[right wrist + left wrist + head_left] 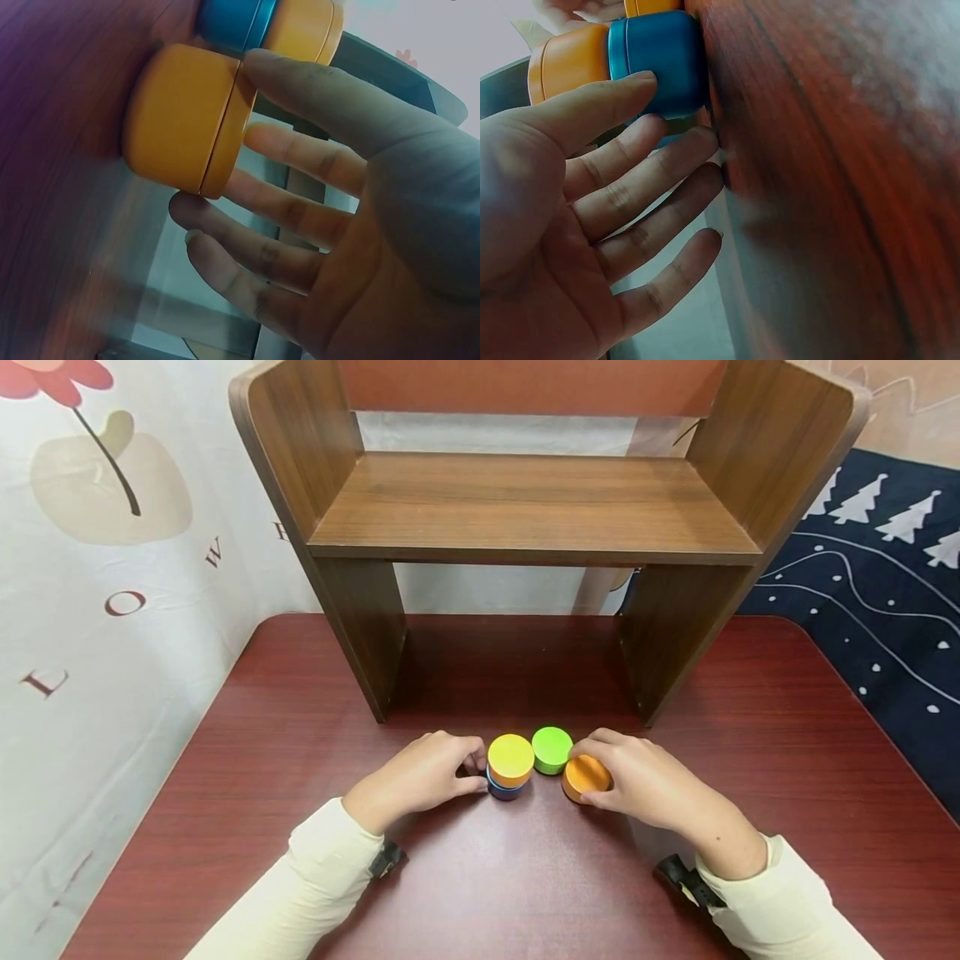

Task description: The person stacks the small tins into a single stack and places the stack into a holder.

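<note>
A small round blue tin (504,791) stands on the table with a yellow lidded tin (511,758) stacked on it. Just left of this stack is my left hand (423,777), fingers loosely bent and thumb apart from them. In the left wrist view the thumb tip lies against or just in front of the blue tin (667,64); contact is unclear. My right hand (648,781) holds an orange lidded tin (583,779) between thumb and fingers, at its lid in the right wrist view. Between stack and orange tin sits a green tin (552,748).
Behind the tins a brown wooden shelf unit (536,510) stands on the dark red table (510,893), its two side panels reaching down to the tabletop. Printed cloth (97,693) hangs at the left, and dark blue cloth with white trees (862,602) at the right.
</note>
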Tool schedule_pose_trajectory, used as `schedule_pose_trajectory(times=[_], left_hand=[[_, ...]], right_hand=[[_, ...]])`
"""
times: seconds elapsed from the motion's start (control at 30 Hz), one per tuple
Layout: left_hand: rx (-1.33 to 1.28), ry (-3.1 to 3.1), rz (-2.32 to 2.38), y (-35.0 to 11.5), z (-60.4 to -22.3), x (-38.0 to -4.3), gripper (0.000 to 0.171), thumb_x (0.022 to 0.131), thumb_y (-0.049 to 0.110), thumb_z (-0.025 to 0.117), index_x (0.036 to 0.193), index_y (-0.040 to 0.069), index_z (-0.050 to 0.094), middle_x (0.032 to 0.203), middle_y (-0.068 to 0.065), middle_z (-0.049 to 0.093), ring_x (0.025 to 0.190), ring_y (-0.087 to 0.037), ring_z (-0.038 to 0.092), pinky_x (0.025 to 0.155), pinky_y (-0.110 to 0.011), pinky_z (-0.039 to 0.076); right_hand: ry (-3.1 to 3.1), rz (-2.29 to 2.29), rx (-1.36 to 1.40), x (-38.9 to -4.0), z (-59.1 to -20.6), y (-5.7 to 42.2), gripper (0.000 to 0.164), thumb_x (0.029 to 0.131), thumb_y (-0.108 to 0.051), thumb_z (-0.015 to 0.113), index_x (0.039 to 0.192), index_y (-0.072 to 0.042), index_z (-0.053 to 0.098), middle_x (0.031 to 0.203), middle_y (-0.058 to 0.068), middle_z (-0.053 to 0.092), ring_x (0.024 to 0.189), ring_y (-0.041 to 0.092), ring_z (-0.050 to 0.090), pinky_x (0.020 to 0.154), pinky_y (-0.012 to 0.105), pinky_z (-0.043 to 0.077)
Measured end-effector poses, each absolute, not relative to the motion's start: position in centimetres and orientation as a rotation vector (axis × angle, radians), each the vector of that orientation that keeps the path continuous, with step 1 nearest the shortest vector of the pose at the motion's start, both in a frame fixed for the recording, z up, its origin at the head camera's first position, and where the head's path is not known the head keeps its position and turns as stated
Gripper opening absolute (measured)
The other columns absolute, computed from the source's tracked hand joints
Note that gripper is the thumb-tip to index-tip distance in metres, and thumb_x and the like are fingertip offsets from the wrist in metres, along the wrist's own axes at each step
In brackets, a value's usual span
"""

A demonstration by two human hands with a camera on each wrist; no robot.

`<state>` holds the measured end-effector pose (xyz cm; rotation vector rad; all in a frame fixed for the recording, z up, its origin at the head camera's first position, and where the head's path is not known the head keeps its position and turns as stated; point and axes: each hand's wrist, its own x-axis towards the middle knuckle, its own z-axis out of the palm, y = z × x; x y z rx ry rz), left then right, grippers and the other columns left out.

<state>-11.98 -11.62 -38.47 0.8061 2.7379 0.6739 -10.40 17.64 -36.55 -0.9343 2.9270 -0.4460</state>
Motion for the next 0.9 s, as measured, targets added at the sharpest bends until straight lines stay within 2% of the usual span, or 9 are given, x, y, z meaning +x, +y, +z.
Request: schedule_pose_trajectory(times=[0.6, 0.9], left_hand=[[0.821, 2.728, 0.73, -11.89, -38.74, -12.04, 0.015, 0.086, 0.027, 0.078, 0.092, 0.021, 0.066, 0.085, 0.015, 0.072, 0.081, -0.006, 0.066, 0.077, -0.028, 0.049], [0.805, 2.731, 0.703, -11.83, -38.76, -12.13, 0.016, 0.087, 0.029, 0.078, 0.092, 0.023, 0.065, 0.087, 0.015, 0.072, 0.082, -0.005, 0.065, 0.077, -0.029, 0.049]], right_hand=[[2.869, -0.464, -0.963, -10.54, -36.75, 17.87, 0.042, 0.076, -0.018, 0.086, 0.115, -0.014, 0.07, 0.108, -0.001, 0.068, 0.09, 0.012, 0.062, 0.08, 0.034, 0.055], [2.875, -0.455, -0.991, -10.58, -36.85, 18.02, 0.043, 0.075, -0.017, 0.086, 0.114, -0.015, 0.068, 0.105, -0.002, 0.066, 0.085, 0.011, 0.059, 0.077, 0.032, 0.053]])
